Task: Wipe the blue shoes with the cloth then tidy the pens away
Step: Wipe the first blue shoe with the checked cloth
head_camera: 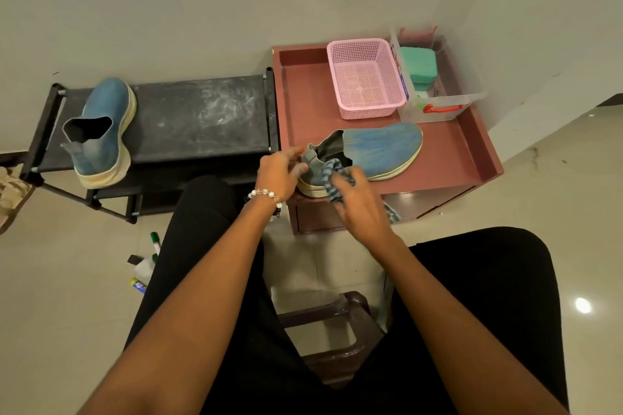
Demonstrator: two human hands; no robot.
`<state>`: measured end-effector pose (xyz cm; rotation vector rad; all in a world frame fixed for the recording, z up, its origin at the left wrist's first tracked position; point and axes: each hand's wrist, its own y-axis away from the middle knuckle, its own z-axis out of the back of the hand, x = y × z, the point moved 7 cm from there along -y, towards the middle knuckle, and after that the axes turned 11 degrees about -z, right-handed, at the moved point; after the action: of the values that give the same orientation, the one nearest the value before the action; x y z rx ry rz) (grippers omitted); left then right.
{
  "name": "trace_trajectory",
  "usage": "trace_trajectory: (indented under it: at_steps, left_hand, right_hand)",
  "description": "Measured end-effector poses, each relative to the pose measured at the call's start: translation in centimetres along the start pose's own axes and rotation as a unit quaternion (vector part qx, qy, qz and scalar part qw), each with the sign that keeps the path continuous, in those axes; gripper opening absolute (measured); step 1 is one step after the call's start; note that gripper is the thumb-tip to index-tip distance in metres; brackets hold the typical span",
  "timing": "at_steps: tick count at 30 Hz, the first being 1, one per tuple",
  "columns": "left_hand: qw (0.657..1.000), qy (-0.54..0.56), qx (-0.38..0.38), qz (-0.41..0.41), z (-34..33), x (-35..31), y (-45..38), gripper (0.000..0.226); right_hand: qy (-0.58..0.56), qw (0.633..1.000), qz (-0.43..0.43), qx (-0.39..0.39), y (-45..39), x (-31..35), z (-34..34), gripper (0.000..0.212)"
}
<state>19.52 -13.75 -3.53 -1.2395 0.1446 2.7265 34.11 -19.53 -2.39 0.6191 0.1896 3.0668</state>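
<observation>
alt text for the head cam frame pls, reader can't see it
A seated person's right hand presses a striped cloth against the heel of a blue shoe on a reddish cabinet top, while the left hand grips the heel. The second blue shoe sits on a black rack; pens lie on the floor.

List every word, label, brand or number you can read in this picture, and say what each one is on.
No text here can be read.
Yellow-and-blue label on the small tube on the floor: print present, too blurred to read.
Purple-and-white label on the clear plastic box, facing the pink basket: too small and too angled to read.
Blue shoes, cloth, green-capped marker: no visible lettering.
</observation>
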Motion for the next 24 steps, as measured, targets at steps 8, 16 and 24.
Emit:
trace_trajectory:
  at_steps: [8, 16, 24]
  left_hand:
    - [0.997, -0.079, -0.015, 0.011, -1.0, 0.7, -1.1, 0.021]
    - [0.995, -0.072, -0.048, 0.047, -0.6, 1.2, -1.6, 0.021]
    - [0.996, -0.029, -0.057, 0.064, -0.8, 1.4, -1.5, 0.021]
  right_hand:
    - [0.214, 0.976, -0.041, -0.031, -1.5, -0.5, -3.6, 0.057]
    - [0.066, 0.991, -0.116, 0.032, -1.5, 3.5, -5.7, 0.06]
    - [0.187, 0.963, -0.193, -0.03, -2.1, -2.1, -3.4, 0.048]
